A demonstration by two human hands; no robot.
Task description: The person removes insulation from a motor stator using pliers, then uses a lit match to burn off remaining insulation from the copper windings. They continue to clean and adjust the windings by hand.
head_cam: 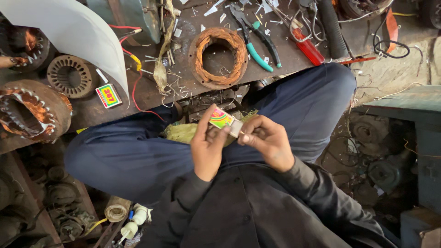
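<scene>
Plainly 2 matchboxes (223, 119), 2 stators (219, 56).

- copper-wound stator ring (218, 57) flat on the workbench (294, 53), top centre
- green-handled pliers (255, 43) just right of the ring
- red-handled tool (307, 46) further right, beside a black hose (331, 28)
- second matchbox (108, 95), colourful, lying on the bench at left
- bare laminated stator core (70, 76) next to it
- large stator with copper windings (31, 109) at the left edge
- white curved sheet (73, 32), top left
- red wire (138, 82) trailing across and off the bench edge
- white paper scraps (216, 8) along the top
- black cable loop (390, 46), top right
- tape roll (116, 212) on the floor, bottom left
</scene>
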